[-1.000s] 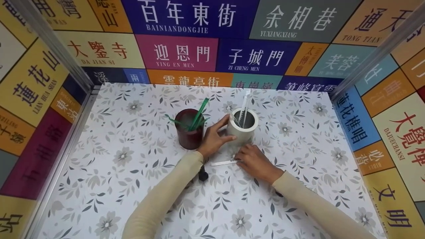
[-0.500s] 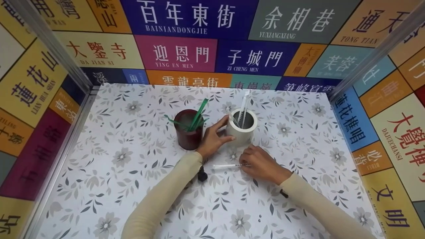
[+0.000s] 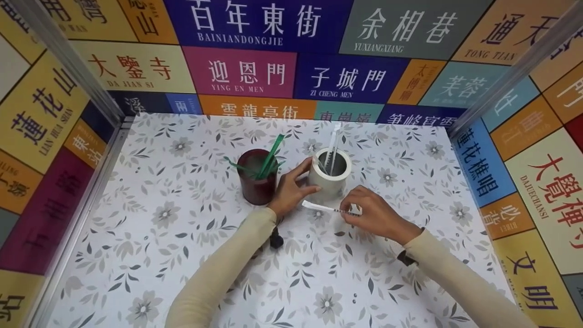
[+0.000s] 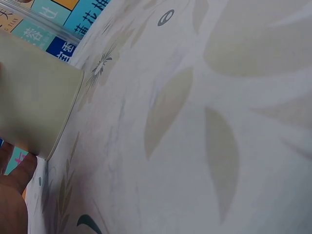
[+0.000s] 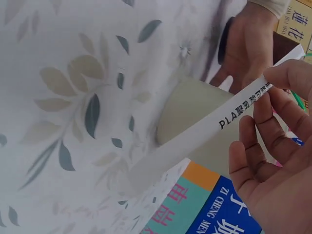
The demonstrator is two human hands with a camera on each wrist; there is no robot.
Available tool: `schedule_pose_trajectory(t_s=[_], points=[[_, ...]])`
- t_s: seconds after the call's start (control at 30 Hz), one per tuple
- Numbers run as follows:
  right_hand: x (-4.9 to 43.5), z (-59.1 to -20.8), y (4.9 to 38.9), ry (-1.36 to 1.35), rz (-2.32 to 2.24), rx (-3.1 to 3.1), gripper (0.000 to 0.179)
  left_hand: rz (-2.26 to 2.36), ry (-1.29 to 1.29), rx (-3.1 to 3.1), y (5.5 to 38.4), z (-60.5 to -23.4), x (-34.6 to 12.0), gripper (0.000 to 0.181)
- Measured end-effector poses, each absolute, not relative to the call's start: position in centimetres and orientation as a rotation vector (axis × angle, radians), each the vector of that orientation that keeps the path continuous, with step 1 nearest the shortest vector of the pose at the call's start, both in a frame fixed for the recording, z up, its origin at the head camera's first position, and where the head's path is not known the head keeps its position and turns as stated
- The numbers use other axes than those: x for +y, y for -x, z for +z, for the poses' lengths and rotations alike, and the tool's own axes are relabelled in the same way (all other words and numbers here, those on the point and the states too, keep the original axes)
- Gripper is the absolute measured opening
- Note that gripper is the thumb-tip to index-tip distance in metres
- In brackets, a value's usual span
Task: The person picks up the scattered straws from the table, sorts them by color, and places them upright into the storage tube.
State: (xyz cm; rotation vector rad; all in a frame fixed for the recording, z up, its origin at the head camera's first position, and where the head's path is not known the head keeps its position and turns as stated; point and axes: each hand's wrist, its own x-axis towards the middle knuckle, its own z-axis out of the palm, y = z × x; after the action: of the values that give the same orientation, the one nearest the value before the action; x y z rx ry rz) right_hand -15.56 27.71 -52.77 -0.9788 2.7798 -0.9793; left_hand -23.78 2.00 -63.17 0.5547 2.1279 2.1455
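A pale, thick-rimmed cup (image 3: 330, 187) stands upright on the patterned tabletop, with several white-wrapped straws (image 3: 335, 145) in it. My left hand (image 3: 290, 190) holds the cup's left side, thumb in front and fingers behind; the left wrist view shows fingertips against the cup (image 4: 36, 95) near its base. Just in front and to the right, my right hand (image 3: 375, 213) pinches one end of a paper-wrapped straw (image 3: 319, 207). Dark print beginning "PLA" shows on that straw (image 5: 195, 134) in the right wrist view. Its free end points left, above the table.
Left of my left hand stands a dark red cup (image 3: 256, 189) with green strips (image 3: 274, 152) sticking out. Panels with Chinese lettering (image 3: 248, 73) wall in the table (image 3: 191, 255) at the back and both sides. A small black object (image 3: 276, 240) sits by my left wrist.
My right hand has lifted the wrapped straw off the tabletop and moved slightly right and up with it. The left hand stays at the pale cup.
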Motion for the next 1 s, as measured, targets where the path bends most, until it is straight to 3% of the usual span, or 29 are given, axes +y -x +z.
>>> schedule_pose_trajectory(t_s=[0.47, 1.0], points=[[27.0, -46.7, 19.0, 0.874, -1.369, 2.646, 0.007, 2.102, -0.557, 2.16, 23.7, -63.2, 1.7, 0.093], [25.3, -43.8, 22.9, 0.629, -1.791, 2.687, 0.011, 2.117, -0.546, 2.156, 23.6, -62.9, 1.9, 0.09]])
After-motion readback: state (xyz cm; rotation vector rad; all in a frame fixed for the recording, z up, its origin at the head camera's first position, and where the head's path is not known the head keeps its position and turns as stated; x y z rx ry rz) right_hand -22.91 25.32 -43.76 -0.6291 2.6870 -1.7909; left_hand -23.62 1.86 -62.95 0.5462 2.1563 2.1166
